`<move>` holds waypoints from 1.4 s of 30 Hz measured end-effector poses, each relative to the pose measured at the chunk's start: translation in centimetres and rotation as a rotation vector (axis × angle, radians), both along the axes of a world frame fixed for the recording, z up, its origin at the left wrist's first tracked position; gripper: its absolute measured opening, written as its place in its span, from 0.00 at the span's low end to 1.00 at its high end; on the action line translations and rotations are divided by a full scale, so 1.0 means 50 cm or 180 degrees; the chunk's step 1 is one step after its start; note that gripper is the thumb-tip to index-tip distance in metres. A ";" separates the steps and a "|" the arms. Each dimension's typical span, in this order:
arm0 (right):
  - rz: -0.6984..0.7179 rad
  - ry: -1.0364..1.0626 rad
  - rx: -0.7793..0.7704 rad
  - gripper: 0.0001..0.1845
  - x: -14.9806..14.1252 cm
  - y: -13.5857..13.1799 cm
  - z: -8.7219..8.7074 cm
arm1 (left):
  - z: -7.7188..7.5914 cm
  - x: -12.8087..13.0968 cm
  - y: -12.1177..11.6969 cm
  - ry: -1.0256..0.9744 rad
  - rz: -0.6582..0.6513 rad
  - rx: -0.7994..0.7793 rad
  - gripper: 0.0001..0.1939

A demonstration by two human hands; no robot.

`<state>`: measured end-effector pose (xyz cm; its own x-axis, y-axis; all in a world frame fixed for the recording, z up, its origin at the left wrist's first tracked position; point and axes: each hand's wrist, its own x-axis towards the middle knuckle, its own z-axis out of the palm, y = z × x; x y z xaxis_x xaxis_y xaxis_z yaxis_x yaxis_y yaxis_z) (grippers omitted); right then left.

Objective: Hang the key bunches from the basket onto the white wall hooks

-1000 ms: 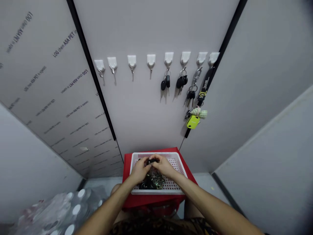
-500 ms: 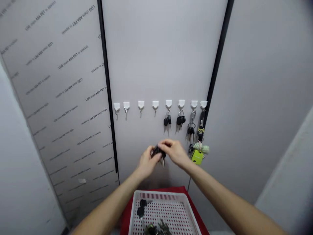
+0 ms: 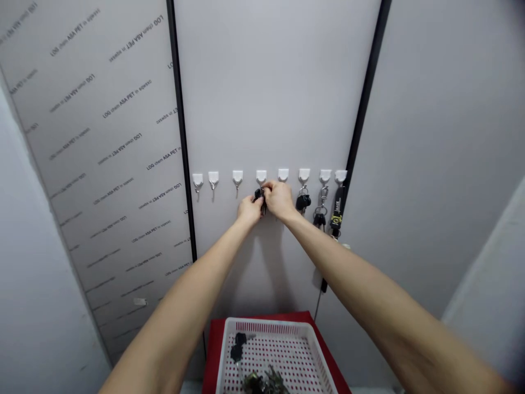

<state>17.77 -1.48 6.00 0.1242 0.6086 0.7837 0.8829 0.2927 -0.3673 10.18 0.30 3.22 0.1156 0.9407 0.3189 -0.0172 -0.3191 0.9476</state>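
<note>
Key bunch point(image 3: 258, 195): one, in two hands point(image 3: 279, 200); eight hooks point(image 3: 261, 175), one basket point(image 3: 270, 328).

I see hooks point(image 3: 238, 177) across the wall panel point(image 3: 270, 98), hung keys point(image 3: 303, 202) on right-side ones, basket point(image 3: 268, 326) below, more keys point(image 3: 237, 352) inside, mostly left.

Before me, a pale wall panel point(image 3: 274, 87) runs between two black strips point(image 3: 182, 131). To its left, a printed panel point(image 3: 123, 200) repeats slanted lettering point(image 3: 124, 104), "LOG chem ASA PET", with a small white patch point(image 3: 140, 301) low down.
</note>
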 end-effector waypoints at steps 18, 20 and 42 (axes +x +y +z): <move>0.1408 -0.0764 -0.2566 0.15 -0.028 -0.201 -0.516 | -0.451 -0.177 -0.179 0.3038 -0.0317 0.0565 0.10; 0.1321 -0.0923 -0.2646 0.18 -0.043 -0.192 -0.531 | -0.464 -0.182 -0.184 0.3052 -0.0232 0.0716 0.11; 0.1700 0.0380 -0.2275 0.08 -0.070 -0.148 -0.474 | -0.464 -0.179 -0.201 0.1476 -0.0395 0.0082 0.16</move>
<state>14.29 -8.89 -17.71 -0.2588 0.9459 0.1959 0.6390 0.3197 -0.6996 1.24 -9.77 -19.99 0.3622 0.9032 0.2303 0.3658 -0.3650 0.8561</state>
